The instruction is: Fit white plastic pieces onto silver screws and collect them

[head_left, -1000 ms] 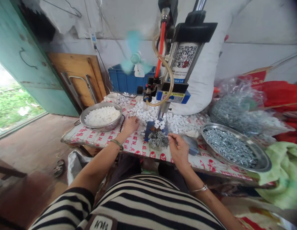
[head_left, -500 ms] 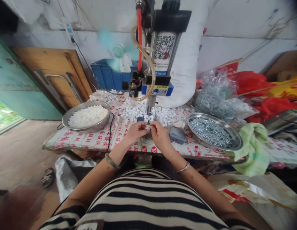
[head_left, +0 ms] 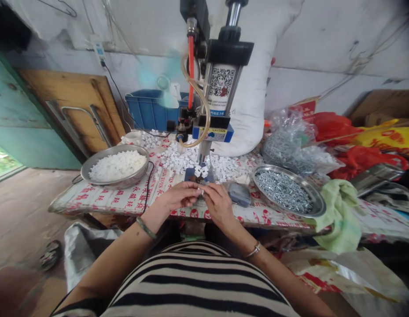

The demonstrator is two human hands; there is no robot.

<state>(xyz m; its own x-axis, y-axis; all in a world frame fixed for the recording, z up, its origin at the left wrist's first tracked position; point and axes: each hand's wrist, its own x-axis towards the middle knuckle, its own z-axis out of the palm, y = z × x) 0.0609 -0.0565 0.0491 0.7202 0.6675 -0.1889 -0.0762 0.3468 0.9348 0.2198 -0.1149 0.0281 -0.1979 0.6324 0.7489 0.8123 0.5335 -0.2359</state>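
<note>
Just in front of the press, my left hand (head_left: 176, 197) and my right hand (head_left: 220, 204) meet at the fingertips. Both are closed in a pinch around a small white plastic piece (head_left: 200, 192), mostly covered by the fingers. Directly behind them is the pneumatic press (head_left: 220, 90), its rod coming down over a blue base (head_left: 190, 172). A few white plastic pieces (head_left: 201, 171) show at the foot of the rod. Many loose white pieces (head_left: 178, 157) lie scattered over the table behind.
To the left stands a metal bowl (head_left: 143, 169) of white pieces; to the right, a metal bowl (head_left: 318, 210) of metal pins. A grey box-shaped object (head_left: 240, 195) sits beside my right hand. A green cloth (head_left: 339, 215) hangs over the table edge (head_left: 280, 223). A blue crate (head_left: 146, 110) is behind.
The view has shifted, so the press and table sit lower in it. My hands stay together, and the white piece between them is turned and more hidden by the fingers.
</note>
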